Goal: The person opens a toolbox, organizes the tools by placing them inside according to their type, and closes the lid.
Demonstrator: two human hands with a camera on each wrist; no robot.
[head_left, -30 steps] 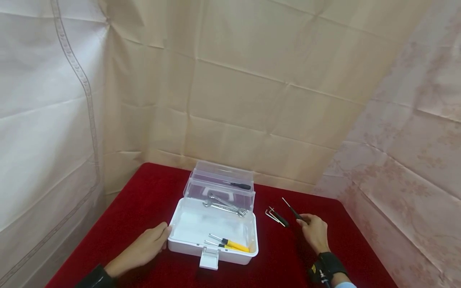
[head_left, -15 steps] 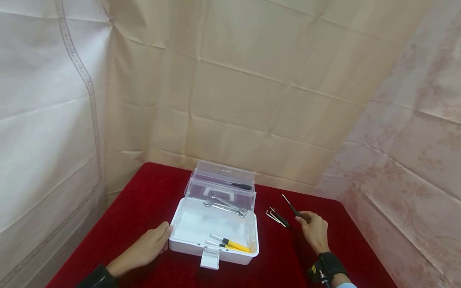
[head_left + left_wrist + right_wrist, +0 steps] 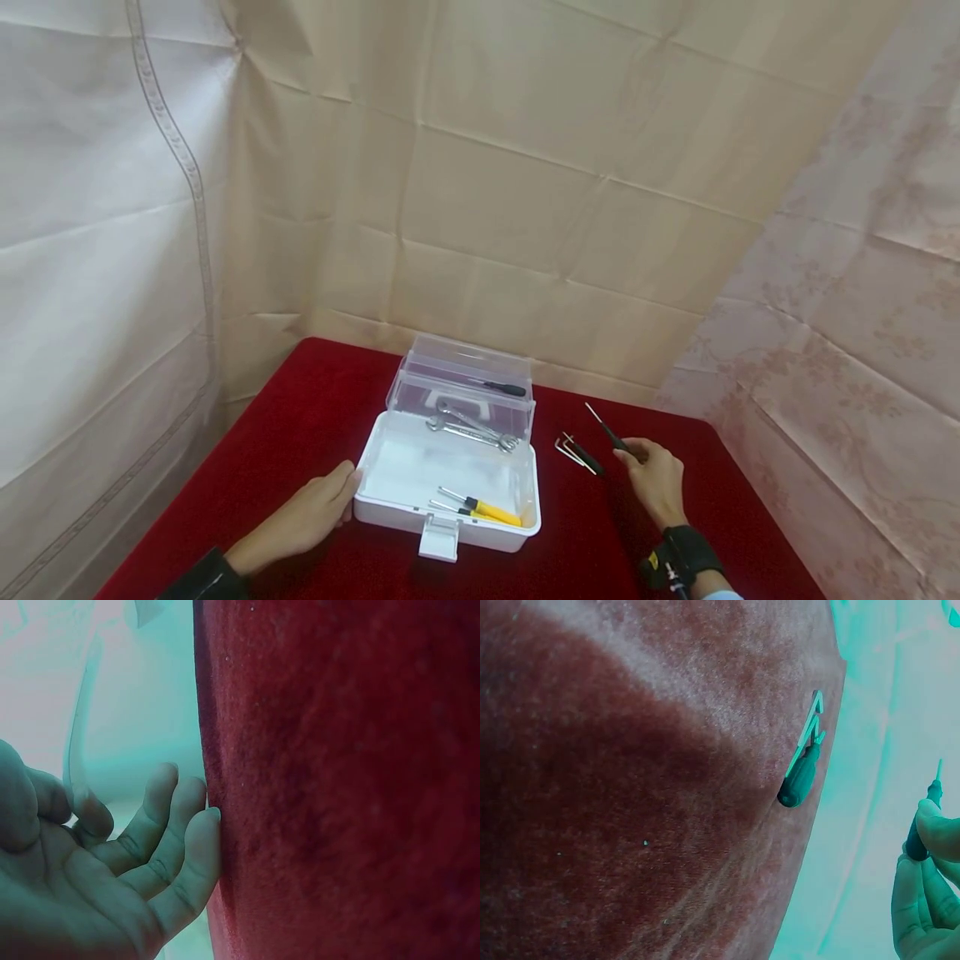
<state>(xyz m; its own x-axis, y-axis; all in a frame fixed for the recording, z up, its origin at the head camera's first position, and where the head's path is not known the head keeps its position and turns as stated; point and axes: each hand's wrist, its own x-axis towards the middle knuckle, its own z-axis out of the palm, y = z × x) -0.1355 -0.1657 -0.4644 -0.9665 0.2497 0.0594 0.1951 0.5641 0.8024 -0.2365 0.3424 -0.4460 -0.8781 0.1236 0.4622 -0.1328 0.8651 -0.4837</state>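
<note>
My right hand (image 3: 657,482) pinches a screwdriver (image 3: 613,439) toward the table's (image 3: 300,417) right edge; slackening risks a drop. My left hand (image 3: 315,512) seems relaxed.

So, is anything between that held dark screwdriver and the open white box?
Yes: L-shaped keys and a dark-handled tool lie on the red cloth between the held screwdriver and the white box.

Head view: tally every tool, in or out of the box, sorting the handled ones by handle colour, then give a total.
Yellow-handled tools: 2
Black-handled tools: 3
Wrenches: 2
L-shaped keys: 2
Total: 9
</note>
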